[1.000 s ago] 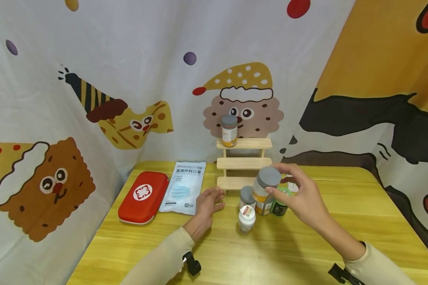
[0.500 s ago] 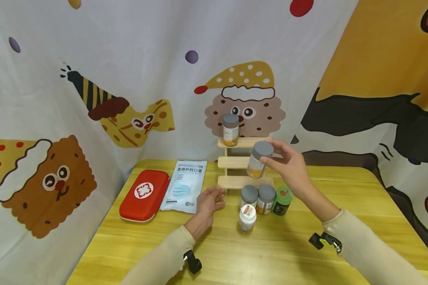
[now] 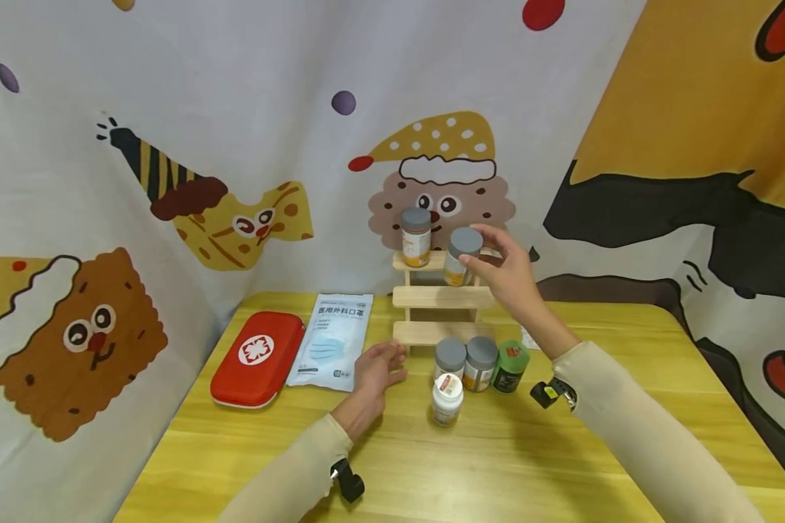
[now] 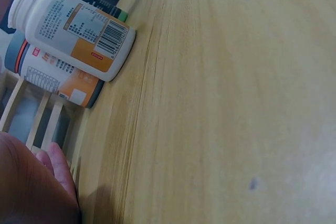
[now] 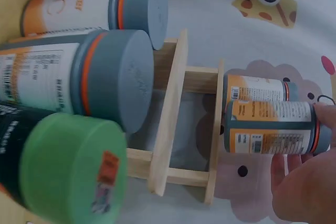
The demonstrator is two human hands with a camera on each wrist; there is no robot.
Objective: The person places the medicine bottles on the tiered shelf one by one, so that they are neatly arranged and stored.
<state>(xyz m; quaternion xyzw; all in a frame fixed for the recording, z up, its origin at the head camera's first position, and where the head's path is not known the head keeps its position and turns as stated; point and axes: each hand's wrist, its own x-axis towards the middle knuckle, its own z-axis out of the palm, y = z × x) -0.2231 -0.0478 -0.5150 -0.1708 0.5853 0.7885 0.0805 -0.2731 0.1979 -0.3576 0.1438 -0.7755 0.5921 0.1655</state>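
My right hand (image 3: pixel 506 272) grips a grey-capped pill bottle (image 3: pixel 456 269) by its cap, between thumb and fingers. This bottle is at the top step of a small three-step wooden rack (image 3: pixel 441 296). To its left on that step stands a similar pill bottle (image 3: pixel 416 243); the right wrist view shows the held bottle (image 5: pixel 269 129) beside it. My left hand (image 3: pixel 374 374) lies on the table at the rack's lower left end, fingers loosely bent; whether they touch the wood is unclear.
Before the rack stand two grey-capped bottles (image 3: pixel 480 367), a green-lidded jar (image 3: pixel 511 370) and, nearer, a white bottle (image 3: pixel 447 403). A pack of masks (image 3: pixel 330 341) and a red first-aid case (image 3: pixel 256 363) lie left. A printed cloth (image 3: pixel 281 109) hangs behind.
My right hand has lifted the grey-capped pill bottle from above the front bottles up and slightly left to the rack's top step. The left hand has stayed in place.
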